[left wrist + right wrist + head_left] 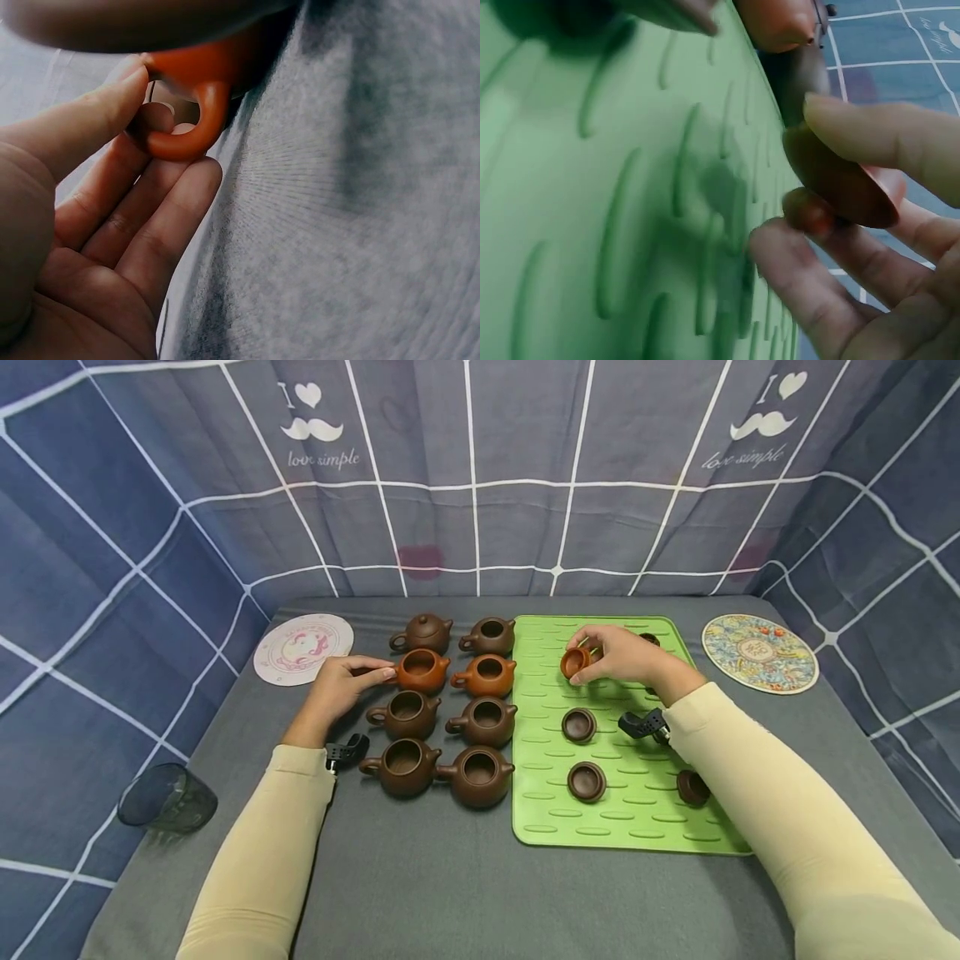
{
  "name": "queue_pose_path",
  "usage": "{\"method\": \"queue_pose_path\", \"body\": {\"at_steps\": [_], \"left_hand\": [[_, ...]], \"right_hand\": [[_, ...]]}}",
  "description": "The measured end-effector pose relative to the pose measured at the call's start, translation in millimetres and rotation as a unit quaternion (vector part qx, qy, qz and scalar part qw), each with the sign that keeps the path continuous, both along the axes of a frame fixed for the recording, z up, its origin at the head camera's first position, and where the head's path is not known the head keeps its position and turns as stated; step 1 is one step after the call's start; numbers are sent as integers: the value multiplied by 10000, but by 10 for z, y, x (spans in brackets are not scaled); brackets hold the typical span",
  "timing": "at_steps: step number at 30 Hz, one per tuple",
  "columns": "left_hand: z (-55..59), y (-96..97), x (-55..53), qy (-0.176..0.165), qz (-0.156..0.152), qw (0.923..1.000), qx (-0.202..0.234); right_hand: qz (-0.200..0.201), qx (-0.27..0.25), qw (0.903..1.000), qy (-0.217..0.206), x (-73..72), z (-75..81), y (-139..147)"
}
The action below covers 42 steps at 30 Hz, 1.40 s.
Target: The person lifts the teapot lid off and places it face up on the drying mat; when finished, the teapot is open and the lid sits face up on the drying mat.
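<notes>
My left hand (337, 689) pinches the handle (214, 112) of a lidless orange-brown clay teapot (422, 682), which stands upright in the left column of teapots. Over the green mat, my right hand (618, 653) holds a small orange-brown teapot lid (574, 663) between thumb and fingers. Its hollow underside faces the head camera; in the right wrist view the tilted lid (840, 180) is above the mat, its knob near the fingers. A second orange-brown teapot (487, 675), also without its lid, stands just right of the first.
Several dark brown teapots (405, 767) stand in two columns; the rear left teapot (424, 631) wears its lid. Dark lids (579, 725) lie on the green mat (551, 833). A pink-white disc (303, 648), a patterned disc (761, 653) and a dark glass cup (168, 798) are at the sides.
</notes>
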<state>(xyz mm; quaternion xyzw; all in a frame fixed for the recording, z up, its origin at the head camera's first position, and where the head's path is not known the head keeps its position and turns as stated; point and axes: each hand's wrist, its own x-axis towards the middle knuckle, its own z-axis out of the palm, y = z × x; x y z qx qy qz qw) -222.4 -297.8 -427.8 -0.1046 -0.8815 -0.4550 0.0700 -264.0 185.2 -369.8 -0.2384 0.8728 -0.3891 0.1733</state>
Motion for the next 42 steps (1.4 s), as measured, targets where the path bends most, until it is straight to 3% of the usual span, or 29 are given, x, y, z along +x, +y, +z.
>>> {"method": "queue_pose_path", "body": {"at_steps": [6,11,18,42], "left_hand": [[12,14,9,-11,20,10000,51],[12,13,13,-3,52,9999,99],[1,13,17,-4,68,9999,137],[15,19,26,-12,24,10000,92]], "right_hand": [[352,153,9992,-69,40,-82,-26],[462,415,9980,151,54,-98,-65],[280,744,9958,462,70,-100,-99],[17,1126,9916,634,102,-23,-95]]}}
